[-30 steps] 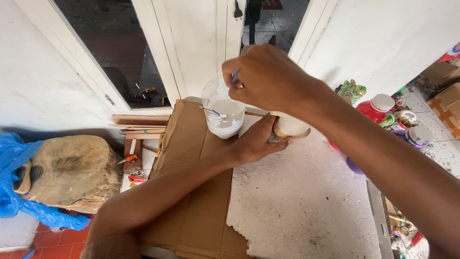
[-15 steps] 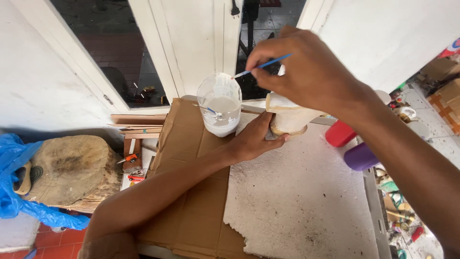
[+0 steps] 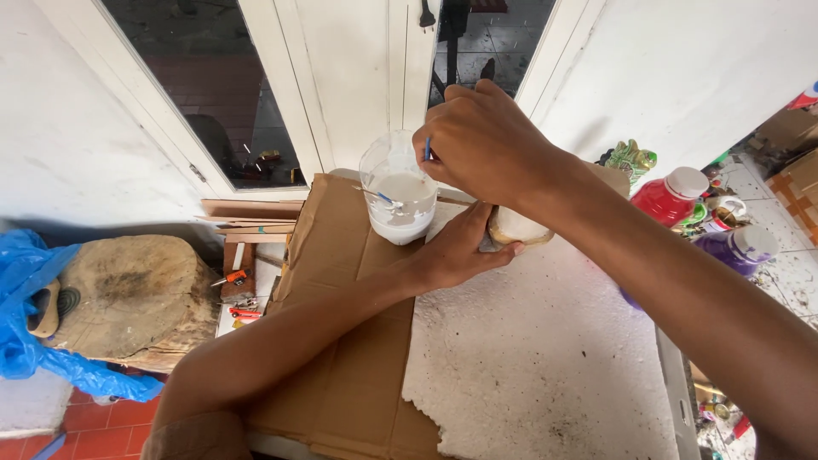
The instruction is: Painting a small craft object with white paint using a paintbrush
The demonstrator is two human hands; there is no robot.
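right hand (image 3: 490, 145): fingers pinched on a thin blue brush (image 3: 427, 149); hand sits above and just right of the cup, and hides most of the brush and the top of the piece.
left hand (image 3: 460, 251): arm crosses the cardboard from the near left; fingers curled against the left side of the piece, thumb below it. Grasping it.
piece (image 3: 518, 228): small pale rounded object near the far edge of the desk, only its lower part shows between the two hands.
cup (image 3: 398, 198): clear plastic, partly full of white paint, far edge, just left of the piece; a stick rests inside it.
cardboard (image 3: 341, 341): flat brown sheet over the left half of the desk, cup stands at its far right corner.
foam sheet (image 3: 537, 366): white, speckled, torn near edge, covers the right half.
right of desk: red bottle (image 3: 669, 198) and purple bottle (image 3: 737, 247), both white-capped, green figure (image 3: 632, 159) behind.
left of desk: wood stump (image 3: 128, 294), blue plastic (image 3: 25, 315) draped beside it, small tools (image 3: 232, 279) by the desk edge.
behind: white door frame (image 3: 341, 77) with dark glass.
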